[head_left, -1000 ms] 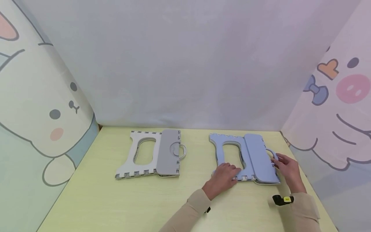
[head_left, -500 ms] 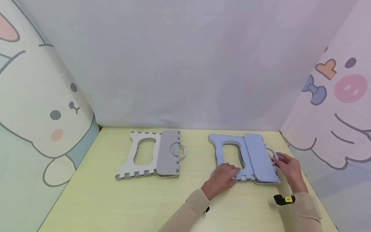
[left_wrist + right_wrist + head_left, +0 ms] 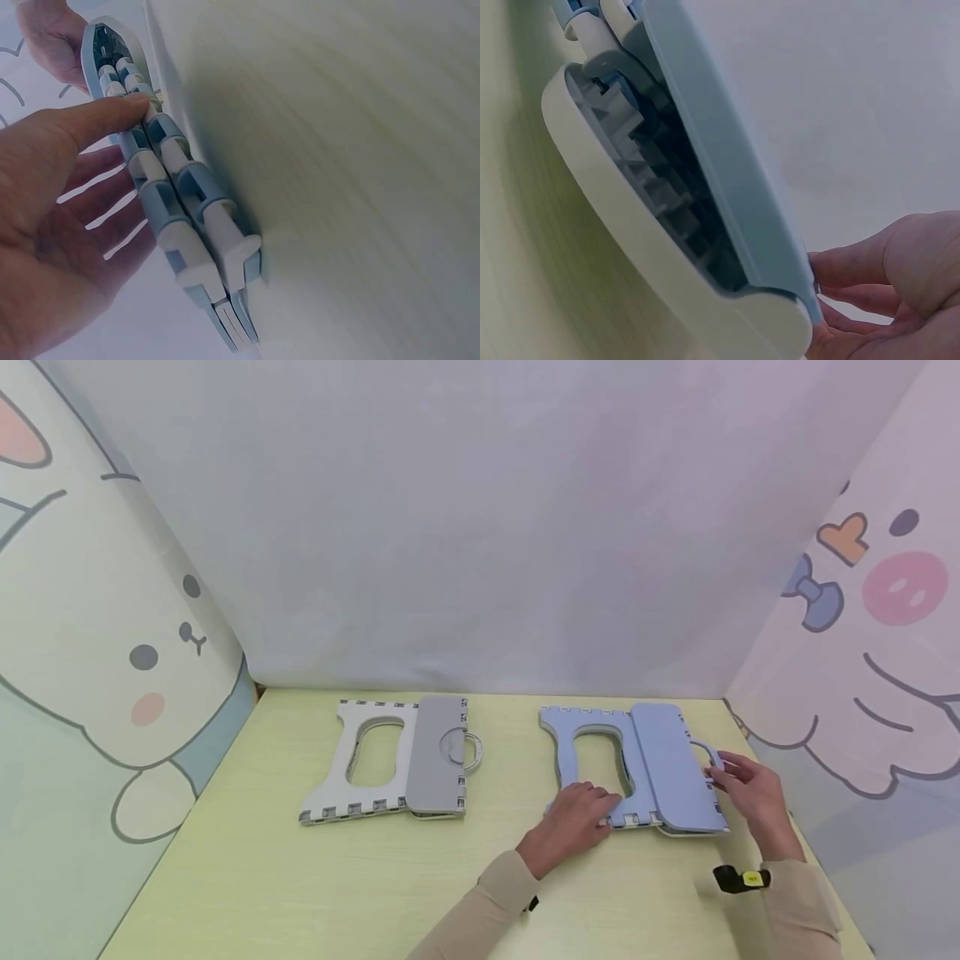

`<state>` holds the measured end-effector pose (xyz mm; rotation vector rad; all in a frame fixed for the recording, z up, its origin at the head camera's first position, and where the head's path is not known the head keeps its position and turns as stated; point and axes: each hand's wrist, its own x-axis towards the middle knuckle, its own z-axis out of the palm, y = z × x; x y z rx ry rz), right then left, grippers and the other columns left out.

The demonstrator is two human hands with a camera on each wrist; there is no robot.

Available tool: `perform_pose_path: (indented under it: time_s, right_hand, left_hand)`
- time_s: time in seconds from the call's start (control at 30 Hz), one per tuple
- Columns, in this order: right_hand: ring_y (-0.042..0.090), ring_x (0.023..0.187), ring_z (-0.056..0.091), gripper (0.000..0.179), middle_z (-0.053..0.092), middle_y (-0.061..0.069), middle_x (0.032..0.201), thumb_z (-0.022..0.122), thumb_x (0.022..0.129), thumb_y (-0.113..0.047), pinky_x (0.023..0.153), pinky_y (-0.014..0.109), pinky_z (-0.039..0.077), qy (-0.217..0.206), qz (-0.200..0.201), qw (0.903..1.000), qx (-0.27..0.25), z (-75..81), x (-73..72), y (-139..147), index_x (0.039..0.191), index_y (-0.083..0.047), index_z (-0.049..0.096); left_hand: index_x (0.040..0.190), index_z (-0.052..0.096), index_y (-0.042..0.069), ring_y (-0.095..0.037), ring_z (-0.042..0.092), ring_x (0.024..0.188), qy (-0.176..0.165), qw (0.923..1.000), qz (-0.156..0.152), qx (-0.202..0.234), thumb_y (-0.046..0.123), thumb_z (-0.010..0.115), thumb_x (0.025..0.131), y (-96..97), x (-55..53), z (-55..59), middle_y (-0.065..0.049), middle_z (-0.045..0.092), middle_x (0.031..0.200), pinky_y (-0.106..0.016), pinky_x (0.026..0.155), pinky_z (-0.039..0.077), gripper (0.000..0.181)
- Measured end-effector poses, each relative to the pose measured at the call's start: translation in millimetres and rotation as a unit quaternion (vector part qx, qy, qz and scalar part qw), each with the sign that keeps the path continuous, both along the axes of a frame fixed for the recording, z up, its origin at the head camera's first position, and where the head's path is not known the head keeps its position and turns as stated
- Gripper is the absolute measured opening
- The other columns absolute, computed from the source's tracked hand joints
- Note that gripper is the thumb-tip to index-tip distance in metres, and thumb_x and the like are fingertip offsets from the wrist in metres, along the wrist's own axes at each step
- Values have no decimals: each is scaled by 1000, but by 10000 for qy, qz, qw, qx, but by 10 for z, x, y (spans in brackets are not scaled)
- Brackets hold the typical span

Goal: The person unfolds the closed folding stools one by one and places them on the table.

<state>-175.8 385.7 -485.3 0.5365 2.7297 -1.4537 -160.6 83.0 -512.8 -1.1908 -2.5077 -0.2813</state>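
A blue folding step stool point(image 3: 663, 768) lies folded flat on the right side of the table, its loop handle point(image 3: 707, 752) sticking out to the right. My left hand point(image 3: 573, 822) grips the near edge of its left leg panel. In the left wrist view the thumb point(image 3: 112, 116) presses the hinged side edge while the fingers reach across the face. At the stool's right end, my right hand point(image 3: 753, 793) pinches the handle between thumb and fingers. The right wrist view shows the slightly gaping folded top point(image 3: 712, 150), which hides part of the fingertips.
A grey and white folding stool point(image 3: 435, 756) lies folded at the left, its handle also toward the right. A plain curtain stands behind the yellowish table point(image 3: 337, 893). Cartoon-printed panels point(image 3: 885, 693) flank both sides.
My right hand has shifted slightly to the right with the handle, which stands out a little farther from the stool. My left hand has barely moved.
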Motion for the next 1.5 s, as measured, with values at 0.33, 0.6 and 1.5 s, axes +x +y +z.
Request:
perform_pose_path:
  time_s: [0.33,0.6,1.5]
  right_hand:
    - [8,88,70,51,54,36,137,59,106,-12,82,26,59,-5,74,9994,341,139,43,-44,149,10,43]
    - [22,94,73,52,55,38,135,61,105,-14,69,10,52,155,194,9988,431,220,84,-62,147,11,45]
    - [-5,82,62,58,53,38,138,61,105,-26,67,7,47,347,390,9969,591,408,173,-99,148,10,45]
  left_hand:
    - [120,73,18,-7,66,91,89,9997,-35,227,25,79,90,-46,23,-17,8,75,107,-17,80,49,32]
    - [121,72,17,-7,66,90,-42,9997,-46,232,25,79,90,-76,50,9,8,75,108,-16,79,48,33]
    - [123,70,17,-7,66,94,-54,9995,-67,303,29,81,89,-148,140,65,8,75,110,-16,79,49,37]
